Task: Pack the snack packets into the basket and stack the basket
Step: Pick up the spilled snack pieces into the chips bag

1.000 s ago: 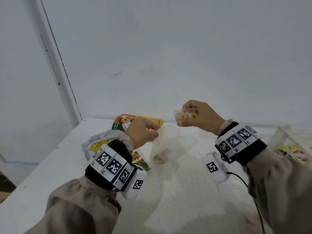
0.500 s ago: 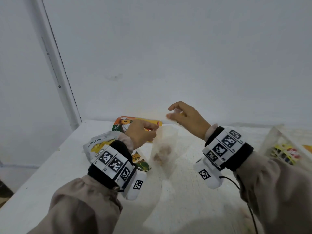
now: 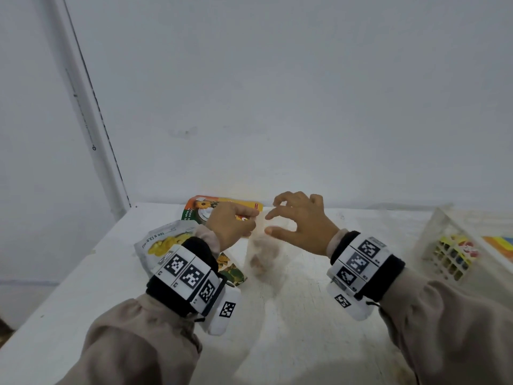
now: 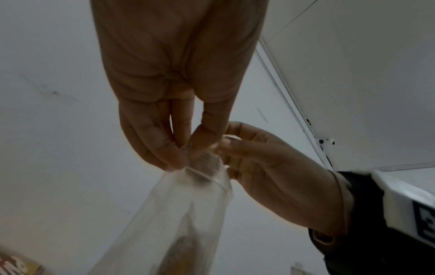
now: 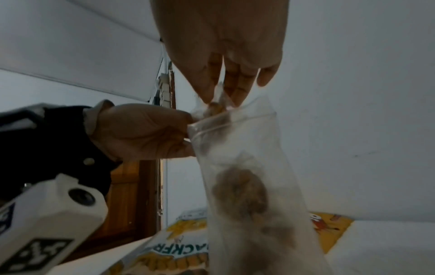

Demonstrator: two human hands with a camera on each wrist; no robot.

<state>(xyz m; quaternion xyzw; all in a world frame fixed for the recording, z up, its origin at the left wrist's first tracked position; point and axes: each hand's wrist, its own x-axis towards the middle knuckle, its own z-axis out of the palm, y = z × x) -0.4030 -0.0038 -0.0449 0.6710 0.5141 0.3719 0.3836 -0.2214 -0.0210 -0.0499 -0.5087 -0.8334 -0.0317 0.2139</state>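
The left hand pinches the clear bag; whether the right hand grips the morsel is unclear.

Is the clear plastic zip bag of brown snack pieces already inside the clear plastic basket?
No, the left hand holds the clear zip bag by its top, apart from the clear basket.

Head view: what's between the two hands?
The clear zip bag: left hand pinches its rim, right hand at its mouth. Shows in all three views.
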